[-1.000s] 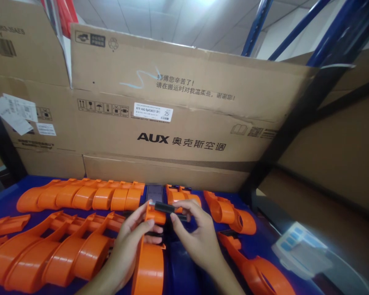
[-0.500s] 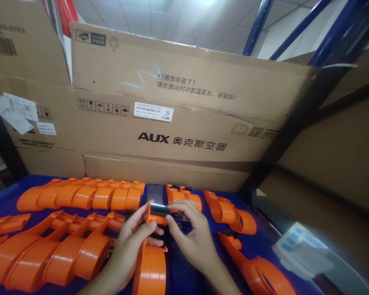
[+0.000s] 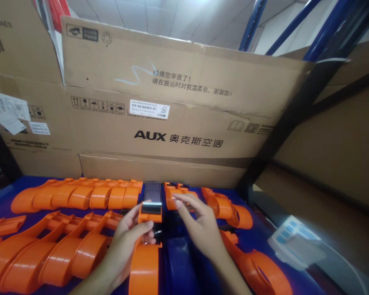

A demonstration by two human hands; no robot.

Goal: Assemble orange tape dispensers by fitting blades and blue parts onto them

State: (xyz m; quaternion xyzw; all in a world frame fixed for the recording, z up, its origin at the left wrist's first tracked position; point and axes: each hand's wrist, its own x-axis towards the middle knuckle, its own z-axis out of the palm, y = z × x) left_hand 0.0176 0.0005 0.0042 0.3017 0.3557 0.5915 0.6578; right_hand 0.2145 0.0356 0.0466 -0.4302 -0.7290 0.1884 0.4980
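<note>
My left hand (image 3: 132,233) is closed around an orange plastic tape dispenser (image 3: 145,268), held upright at the front middle. Across its top runs a black strip (image 3: 151,208) with a shiny, toothed metal edge. My left thumb presses its front, and the other fingers are partly hidden behind it. To the right, my right hand (image 3: 199,221) hovers apart from the dispenser, fingers loosely bent and spread, with nothing visible in them. Beyond that hand lie more orange dispensers (image 3: 172,196), partly covered by its fingers.
Rows of orange dispensers (image 3: 76,196) lie on the blue surface (image 3: 6,200) at left, others (image 3: 255,266) at right. A dark rectangular piece (image 3: 153,191) is at the back middle. Behind stands a cardboard box (image 3: 178,164). A white device (image 3: 295,241) sits right, near a dark post (image 3: 264,147).
My right hand has let go of the black strip and moved off to the right, its fingers opening. The dispenser in my left hand has turned slightly and shifted a little left in view.
</note>
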